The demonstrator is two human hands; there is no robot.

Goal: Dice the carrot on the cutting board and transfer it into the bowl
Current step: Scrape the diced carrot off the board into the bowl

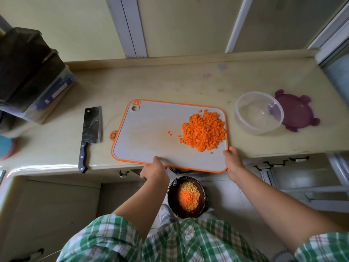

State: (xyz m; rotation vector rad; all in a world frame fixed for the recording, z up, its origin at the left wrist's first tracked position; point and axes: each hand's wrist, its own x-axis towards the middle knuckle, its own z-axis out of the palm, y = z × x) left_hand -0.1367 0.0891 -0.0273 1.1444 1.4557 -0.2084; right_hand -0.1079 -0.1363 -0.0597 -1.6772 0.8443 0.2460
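Thumb laid on top, remaining fingers tucked beneath and hidden: left hand [156, 168] pinching the near edge of the cutting board [151, 129], a little left of its middle. Same hold from the right hand [233, 163] at the near right corner, thumb over the orange rim, fingers underneath out of sight. Cannot tell how tightly curled below, nor whether raised clear of the bench [170, 82] or resting on it. Probably gripped at two points to keep the slab level under a loose load.

Near edge jutting past the front edge of the bench, likely set so to give the fingers room underneath. Heaped against the board's right edge, the diced carrot [204, 131], with a few stray cubes [169, 132] just left of the heap. Placed, presumably, on the side nearest the bowl [251, 127]. Clear plastic, nothing orange in it yet, standing on the bench just beyond the board's right edge, apart from it, and overlapping a purple lid [300, 114] toward the bench's right end.

Dicing apparently done: cleaver [91, 127] parked flat left of the board, handle toward the front edge, blade well away from both hands. Transfer not yet made. Down on the floor, below the overhang, a dark pot [186, 197] of orange and yellow scraps, worth avoiding when tipping.
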